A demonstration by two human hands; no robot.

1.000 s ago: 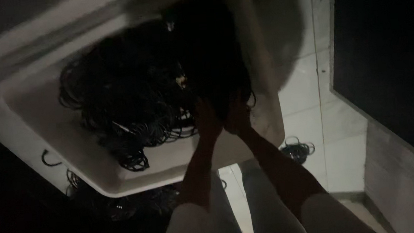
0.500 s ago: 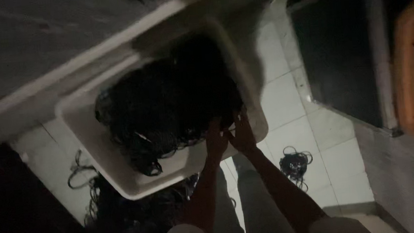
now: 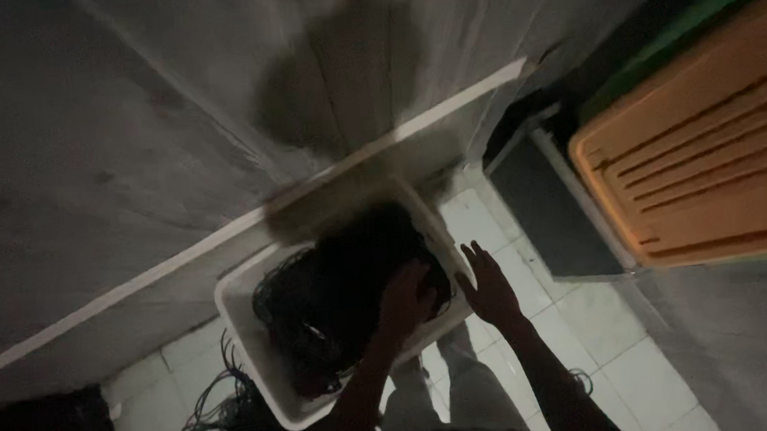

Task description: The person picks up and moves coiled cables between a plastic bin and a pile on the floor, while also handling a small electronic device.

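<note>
A white plastic tub (image 3: 244, 334) stands on the tiled floor, filled with a tangle of thin black cables (image 3: 335, 294). My left hand (image 3: 405, 301) reaches into the tub with its fingers curled into the cable mass. Beside it, my right hand (image 3: 487, 285) hovers at the tub's right rim with fingers spread and nothing in it. The dim light hides finer detail of the left hand's grip.
More black cables (image 3: 226, 428) spill onto the white floor tiles (image 3: 597, 326) left of the tub. A grey wall with a pale ledge (image 3: 175, 261) runs behind it. An orange slatted panel (image 3: 710, 141) and a dark flat box (image 3: 549, 206) stand at the right.
The view has swung, so the tub now looks smaller and lower. My right hand has come out of the cables and spread open at the rim; the left stays in them.
</note>
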